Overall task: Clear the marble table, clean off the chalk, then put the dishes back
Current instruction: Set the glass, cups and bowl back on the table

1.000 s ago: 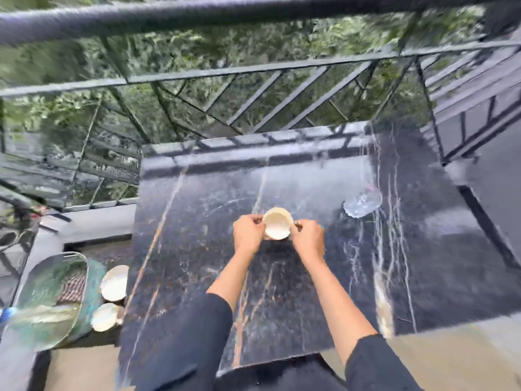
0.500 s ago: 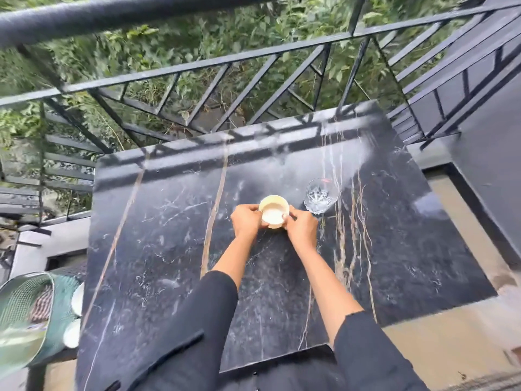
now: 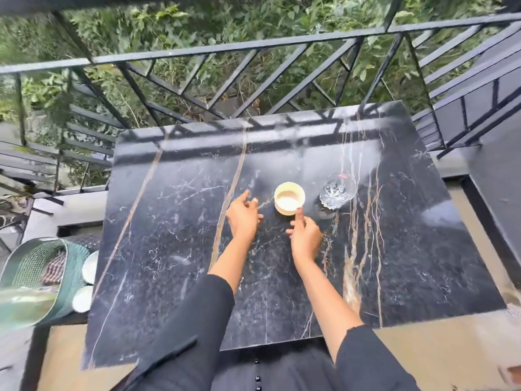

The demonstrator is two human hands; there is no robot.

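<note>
Black marble table (image 3: 174, 249) beside balcony railing (image 3: 253, 46); cream bowl (image 3: 289, 198), glass (image 3: 337, 190) atop.

The worktop (image 3: 174, 249) is polished black marble, glossy, with white and rust veins. At its centre stands a smooth cream bowl (image 3: 289, 198), seemingly ceramic; at 3 o'clock of it, clear cut glass (image 3: 337, 190). At 12 o'clock, a dark metal railing (image 3: 225, 49). At 8 o'clock, a green plastic mesh basket (image 3: 33, 266) holds checked cloth (image 3: 53, 270).

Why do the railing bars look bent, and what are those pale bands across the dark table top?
Head view: the wide-angle lens bows the railing; the pale bands on the marble table are glare, mirroring the railing's bars; the green basket at left is blurred; the cream bowl and glass are sharper.
</note>
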